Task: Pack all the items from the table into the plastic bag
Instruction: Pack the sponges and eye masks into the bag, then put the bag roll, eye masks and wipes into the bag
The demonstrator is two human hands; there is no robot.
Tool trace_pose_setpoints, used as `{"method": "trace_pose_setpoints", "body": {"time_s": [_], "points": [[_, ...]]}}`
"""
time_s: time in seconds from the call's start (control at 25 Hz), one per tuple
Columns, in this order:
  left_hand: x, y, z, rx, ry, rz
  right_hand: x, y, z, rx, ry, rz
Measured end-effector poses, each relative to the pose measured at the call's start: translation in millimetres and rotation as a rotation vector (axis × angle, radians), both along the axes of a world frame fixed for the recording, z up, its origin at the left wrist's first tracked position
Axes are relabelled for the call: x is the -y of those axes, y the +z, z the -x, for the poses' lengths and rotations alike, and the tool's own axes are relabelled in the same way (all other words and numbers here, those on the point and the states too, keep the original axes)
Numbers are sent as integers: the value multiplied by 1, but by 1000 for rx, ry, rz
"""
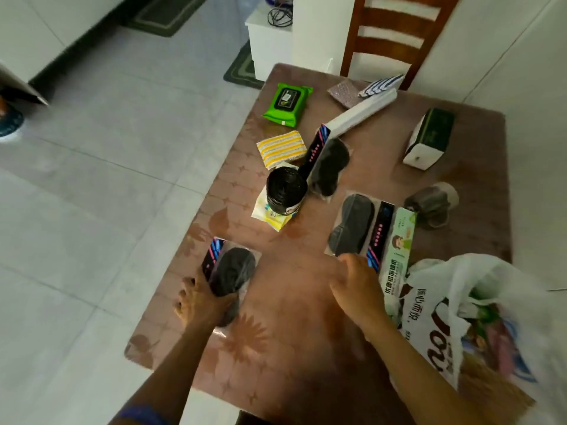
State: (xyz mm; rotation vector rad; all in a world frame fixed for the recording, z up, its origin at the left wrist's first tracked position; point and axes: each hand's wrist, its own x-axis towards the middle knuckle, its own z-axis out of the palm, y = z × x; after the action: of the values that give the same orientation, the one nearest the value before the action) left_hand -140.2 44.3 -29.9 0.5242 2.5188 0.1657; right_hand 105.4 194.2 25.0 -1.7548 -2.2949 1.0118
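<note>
A printed white plastic bag (478, 308) lies open at the table's near right corner. My left hand (201, 305) grips a clear packet of black socks (236, 271) near the table's left edge. My right hand (356, 286) rests on the near end of a second sock packet (356, 228) and a pale green long box (399, 256) beside it, whose near end reaches the bag. A third sock packet (329, 165) lies further back. A black roll of bin bags (285, 188) stands on a yellow and white pack.
The brown patterned table (276, 338) also carries a green wipes pack (288, 102), a striped yellow sponge (280, 148), a long white box (362, 113), a dark green tissue pack (429, 138), a brown cup (432, 204) and folded cloths (380, 85). A wooden chair (395, 35) stands behind.
</note>
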Motion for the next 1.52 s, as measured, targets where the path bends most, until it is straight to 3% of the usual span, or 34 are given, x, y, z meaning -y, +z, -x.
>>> {"method": "trace_pose_setpoints", "body": {"time_s": [0.12,0.24,0.4,0.64,0.8,0.84,0.92,1.0,1.12,1.24,1.32,1.4,1.52], "points": [[-2,-1,-2,149,46,-171,-45,-29,12,81,-128,29],[-1,8,-13,329,142,-364,-72,-54,25,142,-387,128],[7,8,-16,433,190,-415,-73,-74,57,316,-549,41],[2,21,-18,492,287,-429,-45,-67,78,-130,-641,247],[-31,63,-48,616,341,-592,4,8,37,-912,-661,848],[-39,77,-60,711,326,-656,19,27,20,-1052,-610,960],[-54,103,-87,916,216,-754,43,60,-12,-1126,-507,1064],[-66,123,-120,968,40,-730,55,85,-42,-1080,-477,1033],[-79,148,-183,816,-170,-730,60,126,-87,-1034,-610,897],[-88,170,-240,771,-324,-827,57,144,-139,-914,-852,454],[-91,174,-263,748,-264,-902,46,148,-185,-964,-990,215],[-95,172,-275,714,-122,-922,32,137,-242,-1052,-1049,236],[-98,169,-280,791,7,-890,9,98,-300,-781,-993,520]]}}
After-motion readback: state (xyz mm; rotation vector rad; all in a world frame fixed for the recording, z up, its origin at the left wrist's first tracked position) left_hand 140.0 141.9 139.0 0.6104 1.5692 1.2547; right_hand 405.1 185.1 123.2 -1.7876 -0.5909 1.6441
